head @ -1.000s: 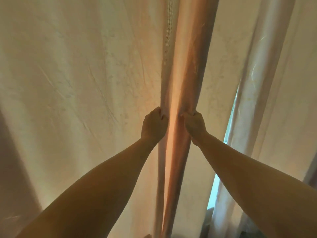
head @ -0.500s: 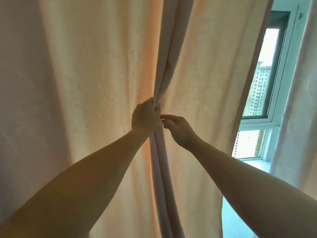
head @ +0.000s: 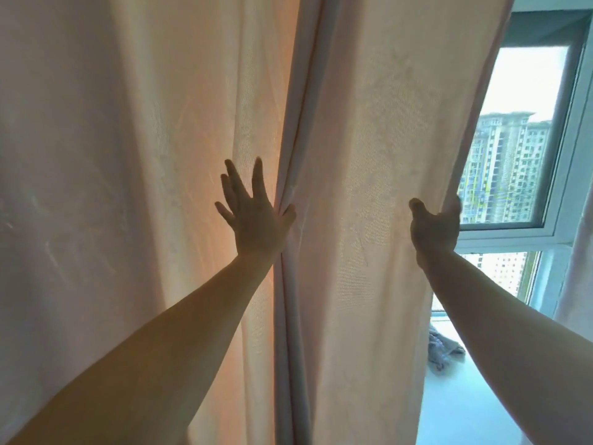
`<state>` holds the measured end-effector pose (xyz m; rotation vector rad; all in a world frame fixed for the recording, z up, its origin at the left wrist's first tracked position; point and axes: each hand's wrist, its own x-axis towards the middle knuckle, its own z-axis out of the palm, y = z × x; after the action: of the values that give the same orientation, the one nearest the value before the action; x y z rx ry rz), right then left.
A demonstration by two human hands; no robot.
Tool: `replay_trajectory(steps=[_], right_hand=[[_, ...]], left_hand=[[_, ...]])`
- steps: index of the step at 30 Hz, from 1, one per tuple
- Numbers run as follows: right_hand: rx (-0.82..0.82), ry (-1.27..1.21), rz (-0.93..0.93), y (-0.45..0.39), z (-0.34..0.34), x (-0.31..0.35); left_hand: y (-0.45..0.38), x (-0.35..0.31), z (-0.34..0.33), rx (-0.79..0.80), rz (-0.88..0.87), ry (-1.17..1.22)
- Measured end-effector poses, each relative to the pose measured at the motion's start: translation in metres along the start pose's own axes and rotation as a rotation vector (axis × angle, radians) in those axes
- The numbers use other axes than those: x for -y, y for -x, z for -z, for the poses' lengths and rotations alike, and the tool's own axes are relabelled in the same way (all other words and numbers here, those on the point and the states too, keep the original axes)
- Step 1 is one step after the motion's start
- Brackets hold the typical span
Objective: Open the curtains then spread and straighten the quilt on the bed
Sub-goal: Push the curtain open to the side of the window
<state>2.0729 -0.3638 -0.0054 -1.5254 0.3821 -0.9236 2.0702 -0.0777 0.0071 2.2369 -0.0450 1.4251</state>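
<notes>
Peach fabric fills most of the view: 2 curtain panels hang side by side, the left curtain panel (head: 134, 187) and the right curtain panel (head: 378, 187), meeting at a folded vertical seam (head: 296, 123). The left hand (head: 253, 216) lies flat against the left panel with fingers spread wide, its thumb pressed into the fold at the seam. The right hand (head: 434, 228) is curled around the right panel's outer edge, thumb on the near face, fingers hidden behind the cloth. Beyond that edge the window (head: 519, 139) shows tower blocks, with a pale sill (head: 475, 396) below it bearing a crumpled grey cloth (head: 444, 350).
</notes>
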Motion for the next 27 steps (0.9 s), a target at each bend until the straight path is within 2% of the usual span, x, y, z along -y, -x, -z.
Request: replay_trajectory(steps=[4, 7, 9, 13, 15, 19, 22, 24, 27], right_hand=[[0.091, 0.057, 0.08, 0.028, -0.012, 0.013], [0.295, 0.011, 0.159, 0.065, -0.028, 0.026], [0.464, -0.124, 0.158, 0.09, -0.037, 0.038], [0.723, -0.245, 0.071, 0.11, -0.052, 0.056], [0.755, -0.28, 0.056, 0.109, -0.052, 0.06], [0.799, -0.404, 0.008, 0.102, -0.047, 0.059], [0.812, -0.437, -0.024, 0.101, -0.055, 0.056], [0.805, -0.434, -0.022, 0.104, -0.064, 0.055], [0.809, -0.444, -0.046, 0.114, -0.083, 0.052]], left_hand=[[0.006, -0.012, 0.002, 0.121, 0.064, 0.26], [0.016, -0.031, 0.003, 0.192, 0.095, 0.393], [0.021, -0.047, 0.004, 0.248, 0.114, 0.423], [0.029, -0.064, -0.002, 0.284, -0.074, 0.517], [0.03, -0.06, -0.001, 0.313, -0.109, 0.58], [0.032, -0.043, 0.011, 0.489, -0.065, 0.734], [0.037, -0.026, 0.011, 0.59, -0.055, 0.74], [0.04, -0.012, 0.014, 0.588, -0.035, 0.707], [0.042, 0.017, 0.031, 0.498, 0.017, 0.607]])
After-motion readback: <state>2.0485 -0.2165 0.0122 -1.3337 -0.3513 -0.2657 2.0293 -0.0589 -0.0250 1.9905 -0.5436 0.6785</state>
